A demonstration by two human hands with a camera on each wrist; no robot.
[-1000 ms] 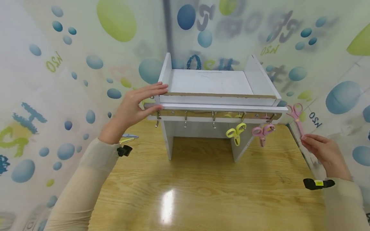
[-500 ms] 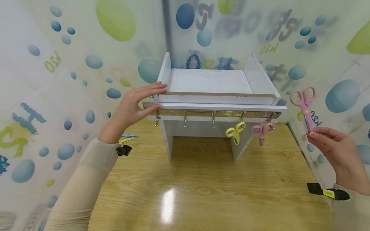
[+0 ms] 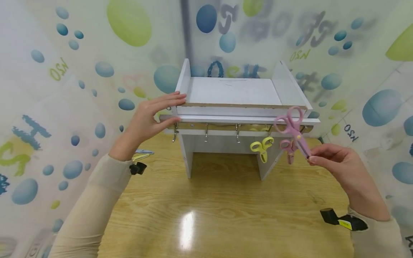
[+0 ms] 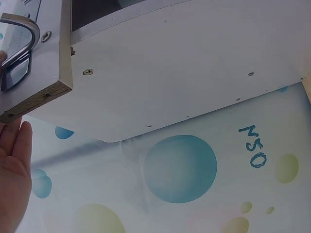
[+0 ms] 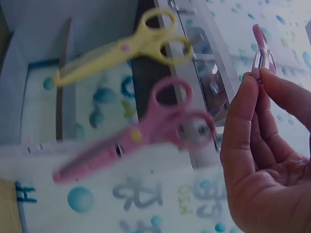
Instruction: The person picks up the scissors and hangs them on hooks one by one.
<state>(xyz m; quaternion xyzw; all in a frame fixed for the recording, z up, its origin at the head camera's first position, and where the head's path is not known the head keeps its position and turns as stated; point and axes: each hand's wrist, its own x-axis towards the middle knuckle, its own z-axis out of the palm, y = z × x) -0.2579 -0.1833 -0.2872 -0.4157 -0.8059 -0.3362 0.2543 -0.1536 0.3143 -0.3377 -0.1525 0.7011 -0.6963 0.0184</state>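
Observation:
A white shelf unit [image 3: 235, 91] carries a metal rail of hooks along its front. My left hand [image 3: 146, 118] grips its left end, fingers on the upper part and thumb against the hook rail. My right hand [image 3: 342, 168] pinches pink scissors [image 3: 295, 130] by the blade end, handles pointing up and left. In the head view they overlap a second pair of pink scissors [image 3: 290, 158] hanging from the rightmost hook. Yellow scissors [image 3: 263, 148] hang one hook to the left. The right wrist view shows the held pink scissors [image 5: 262, 53] between thumb and fingertips.
Bare hooks [image 3: 206, 133] line the rail's left part. On the wooden table [image 3: 226, 215], a blue item [image 3: 145, 152] and a yellow item [image 3: 141, 157] lie behind my left forearm, partly hidden. Patterned walls close in behind and at both sides.
My right hand has first lifted the pink scissors, then brought them left, from beside the shelf's right end to in front of its right hooks. My left hand stays in place.

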